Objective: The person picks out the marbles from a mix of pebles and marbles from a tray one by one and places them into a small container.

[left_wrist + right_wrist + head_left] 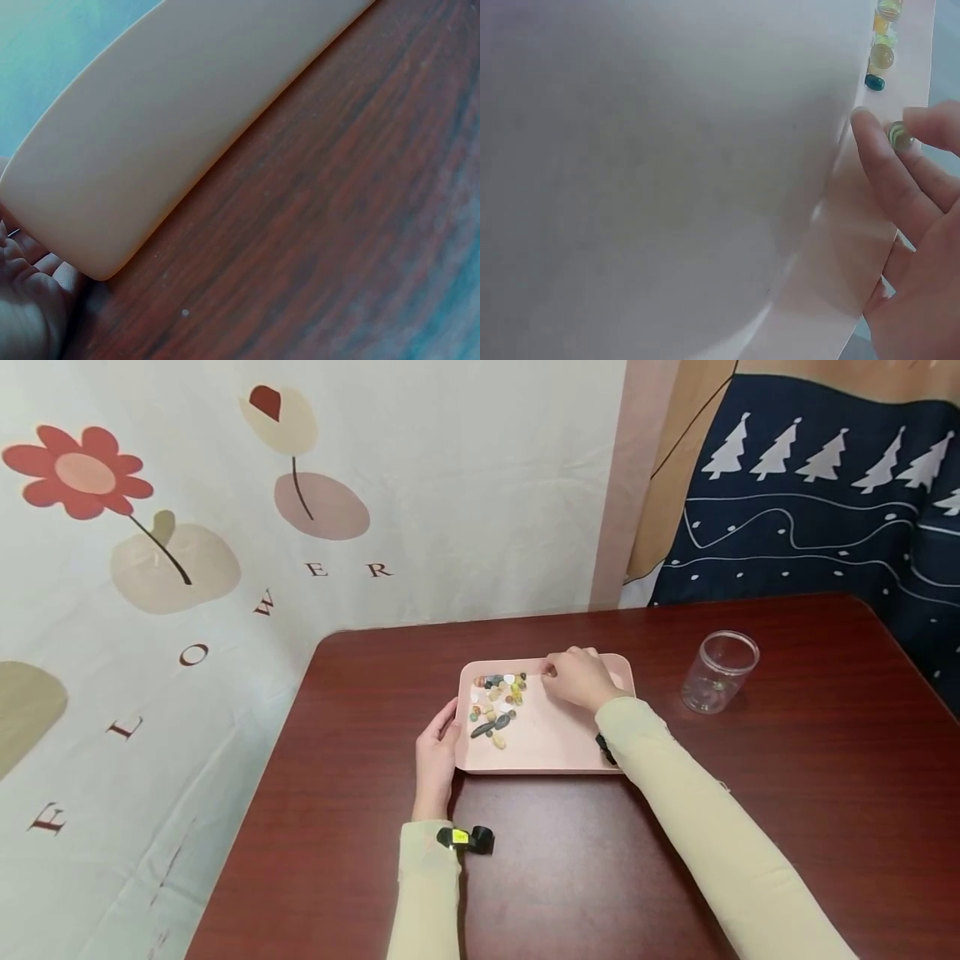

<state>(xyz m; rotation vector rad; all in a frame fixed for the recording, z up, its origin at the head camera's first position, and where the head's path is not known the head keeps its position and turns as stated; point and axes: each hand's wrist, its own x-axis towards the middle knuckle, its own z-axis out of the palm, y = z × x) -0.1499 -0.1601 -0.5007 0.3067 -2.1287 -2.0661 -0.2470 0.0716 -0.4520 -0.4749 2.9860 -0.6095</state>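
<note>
Picking step in hand, by judgement: 1 striped bead pinched between fingertips of right hand, above far side of pink tray. Left hand flat against tray's left edge, fingers straight, steadying. Remaining stones and beads clustered in tray's left half. Clear jar upright on table, right of tray, apart. Next move probably calls for: firm pinch, lift clear of tray rim, steady tray.

Striped green-yellow marble pinched at fingertips above pink tray; pebble pile upper-left.
</note>
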